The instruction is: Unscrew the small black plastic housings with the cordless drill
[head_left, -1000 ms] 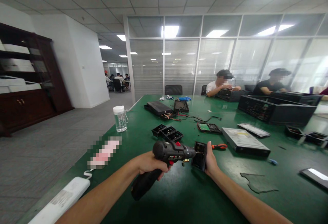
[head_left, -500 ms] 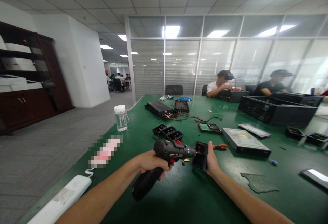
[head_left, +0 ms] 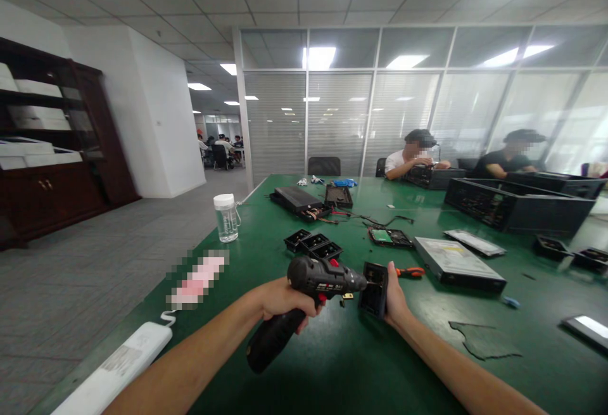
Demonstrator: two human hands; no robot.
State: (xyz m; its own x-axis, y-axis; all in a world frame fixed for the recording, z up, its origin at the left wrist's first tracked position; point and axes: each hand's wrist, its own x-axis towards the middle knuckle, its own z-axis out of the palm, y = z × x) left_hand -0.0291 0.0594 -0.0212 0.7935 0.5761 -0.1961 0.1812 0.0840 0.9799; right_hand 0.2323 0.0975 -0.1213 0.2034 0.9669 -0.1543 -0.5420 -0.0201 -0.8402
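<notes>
Partly hidden, left hand (head_left: 278, 299) clenched on electric screwdriver (head_left: 304, 294), right hand (head_left: 393, 298) gripping upright black bracket (head_left: 373, 289) above the green bench (head_left: 332, 364), bit tip lost against bracket, palm unseen.

A black electric screwdriver (head_left: 304, 291) with a red switch is lying level above the green table, its dark handle slanting down toward the near-left and its nose pointing right. That nose is pressing into a small black open-framed bracket (head_left: 373, 289), which is standing upright on edge just beside it, its hollow face turning toward the tool
</notes>
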